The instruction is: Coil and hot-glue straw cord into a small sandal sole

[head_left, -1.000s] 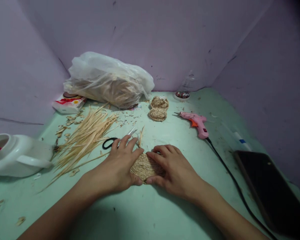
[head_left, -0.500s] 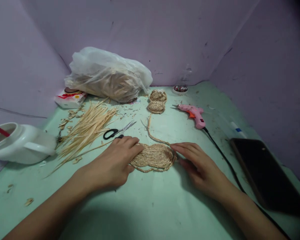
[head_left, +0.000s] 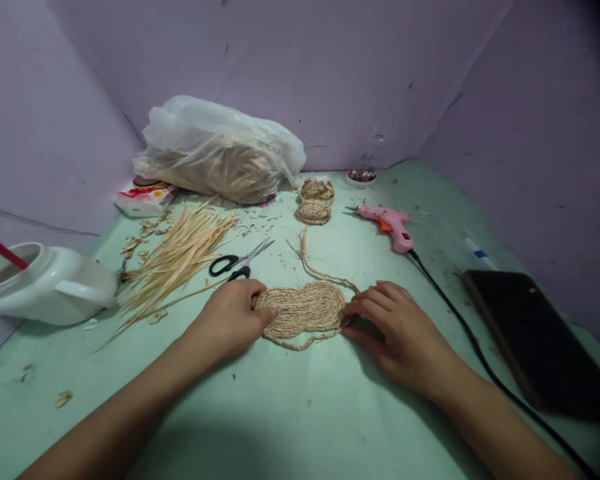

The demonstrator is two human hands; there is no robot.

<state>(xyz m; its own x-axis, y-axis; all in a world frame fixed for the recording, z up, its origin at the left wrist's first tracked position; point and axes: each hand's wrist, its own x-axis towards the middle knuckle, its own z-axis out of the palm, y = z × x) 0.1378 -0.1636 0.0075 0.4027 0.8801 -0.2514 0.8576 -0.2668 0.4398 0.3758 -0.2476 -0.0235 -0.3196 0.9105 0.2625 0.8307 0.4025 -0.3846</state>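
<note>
A flat coiled mat of straw cord (head_left: 303, 308), shaped like a figure eight, lies before me on the green tabletop. My left hand (head_left: 237, 317) grips its left end, thumb on top and fingers at the far edge. At the right end, my right hand (head_left: 387, 327) pinches the mat's edge together with the braided cord. From there the loose tail of the cord (head_left: 325, 272) curves away toward the back. Another stretch of cord hangs slack along the mat's near edge. Black-handled scissors (head_left: 240, 260) rest just beyond my left hand.
A pink glue gun (head_left: 393, 223) lies at right, its black cable running past a dark phone (head_left: 535, 340). Straw strips (head_left: 180, 253), a white jug (head_left: 55, 283) and a plastic bag (head_left: 225, 150) stand left. A smaller coiled piece (head_left: 315, 201) sits behind.
My left hand has drawn back from the mat's top to its left end. My right fingers have closed on the right edge. The cord along the near side now hangs looser.
</note>
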